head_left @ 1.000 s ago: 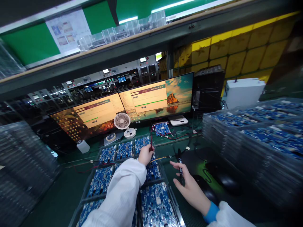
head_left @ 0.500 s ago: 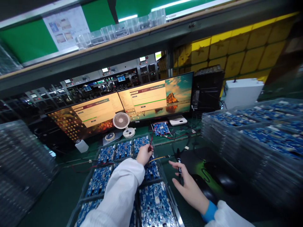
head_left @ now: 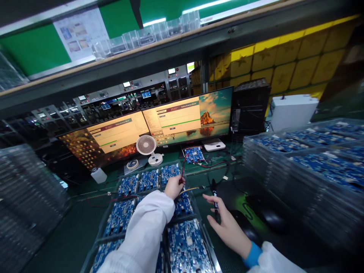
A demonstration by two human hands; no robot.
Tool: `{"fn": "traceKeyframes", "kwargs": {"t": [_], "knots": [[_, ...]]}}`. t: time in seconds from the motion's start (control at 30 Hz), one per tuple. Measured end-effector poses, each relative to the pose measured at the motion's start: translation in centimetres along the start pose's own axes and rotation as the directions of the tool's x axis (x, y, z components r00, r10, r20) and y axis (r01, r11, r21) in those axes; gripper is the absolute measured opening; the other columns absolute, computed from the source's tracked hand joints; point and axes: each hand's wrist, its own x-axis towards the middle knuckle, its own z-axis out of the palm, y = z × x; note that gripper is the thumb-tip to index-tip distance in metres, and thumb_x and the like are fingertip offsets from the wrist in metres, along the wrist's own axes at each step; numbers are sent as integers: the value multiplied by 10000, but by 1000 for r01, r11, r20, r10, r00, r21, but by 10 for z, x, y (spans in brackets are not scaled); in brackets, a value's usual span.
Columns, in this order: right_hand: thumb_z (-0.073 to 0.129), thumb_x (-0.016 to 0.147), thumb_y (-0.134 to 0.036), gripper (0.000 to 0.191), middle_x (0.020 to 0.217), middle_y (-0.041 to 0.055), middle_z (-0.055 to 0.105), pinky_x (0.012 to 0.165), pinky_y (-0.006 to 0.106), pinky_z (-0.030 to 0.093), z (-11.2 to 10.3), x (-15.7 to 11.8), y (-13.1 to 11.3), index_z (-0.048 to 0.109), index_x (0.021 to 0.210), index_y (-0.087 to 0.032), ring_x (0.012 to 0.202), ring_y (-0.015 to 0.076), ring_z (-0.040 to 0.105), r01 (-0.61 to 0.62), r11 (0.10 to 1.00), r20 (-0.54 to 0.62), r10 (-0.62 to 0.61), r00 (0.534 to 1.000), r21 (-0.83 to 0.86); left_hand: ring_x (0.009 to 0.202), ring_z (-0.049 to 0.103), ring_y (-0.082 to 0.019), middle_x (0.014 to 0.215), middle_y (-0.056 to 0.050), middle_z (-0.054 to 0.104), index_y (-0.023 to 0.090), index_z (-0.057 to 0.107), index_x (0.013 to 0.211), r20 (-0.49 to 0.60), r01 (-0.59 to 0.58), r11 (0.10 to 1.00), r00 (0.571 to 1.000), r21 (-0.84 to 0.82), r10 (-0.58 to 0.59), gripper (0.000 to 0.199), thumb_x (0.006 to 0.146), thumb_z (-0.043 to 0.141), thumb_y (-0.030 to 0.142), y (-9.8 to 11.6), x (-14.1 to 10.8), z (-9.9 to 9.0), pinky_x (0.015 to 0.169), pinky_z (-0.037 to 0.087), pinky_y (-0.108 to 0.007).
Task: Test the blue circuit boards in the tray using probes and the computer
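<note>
My left hand (head_left: pixel 174 187) reaches over a clear plastic tray (head_left: pixel 98 239) of blue circuit boards (head_left: pixel 187 242). Its thumb and fingertips pinch a thin red-and-black cable (head_left: pixel 183 168), above the boards at the tray's right side. Just right of these fingers, a yellow-and-black wire (head_left: pixel 192 189) runs over the tray edge. My right hand (head_left: pixel 227 225) hovers right of the tray, thumb and index finger spread. A black marker pen (head_left: pixel 214 186) passes among its fingers, apparently held by the inner ones; its lower end is hidden.
Another board (head_left: pixel 194 154) with cables lies below two monitors (head_left: pixel 176 125), near a small fan (head_left: pixel 146 145). Stacked trays of boards (head_left: pixel 284 182) stand right, behind a mouse (head_left: pixel 265 212). More stacked trays (head_left: pixel 25 204) stand left. A shelf (head_left: pixel 159 41) crosses overhead.
Almost nothing differs. The whole view has shifted very slightly; my left hand keeps its pinch on the cable and my right hand stays beside the tray.
</note>
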Motion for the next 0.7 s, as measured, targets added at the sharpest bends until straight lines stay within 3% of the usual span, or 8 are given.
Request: {"fn": "traceKeyframes", "kwargs": {"t": [0.3,0.5,0.6,0.7], "knots": [[493,782,-251,449,1297,87,527,1028,468,449,0,1,-1,432,1226,-263,1215,216,517,-2,1000,-7,2,1000,2,775,668,-127,795,-2,710,169,631,837,-24,33,997,999,-67,-34,237,719,540,-15,3,-3,-1,803,515,-261],[489,787,-280,405,1285,87,558,1006,452,471,-2,2,-2,462,1191,-257,1204,223,534,11,1000,-32,-11,999,-21,788,671,-120,847,-30,713,150,612,902,-75,121,981,988,-154,-133,268,719,557,-38,14,-10,-2,820,530,-266],[482,801,-310,342,1265,82,589,961,430,503,-6,3,-5,494,1139,-256,1146,230,578,15,999,-45,-17,999,-52,802,679,-134,931,-93,710,108,579,1037,-91,175,968,977,-183,-194,288,762,586,23,25,-19,-11,802,542,-275],[486,817,-342,285,1204,70,635,908,407,530,-11,2,-9,542,1084,-262,1050,232,628,17,998,-69,-21,997,-65,809,680,-143,1011,-133,693,87,529,1142,-108,202,960,968,-193,-225,319,826,565,115,41,-43,-32,800,548,-291]]}}
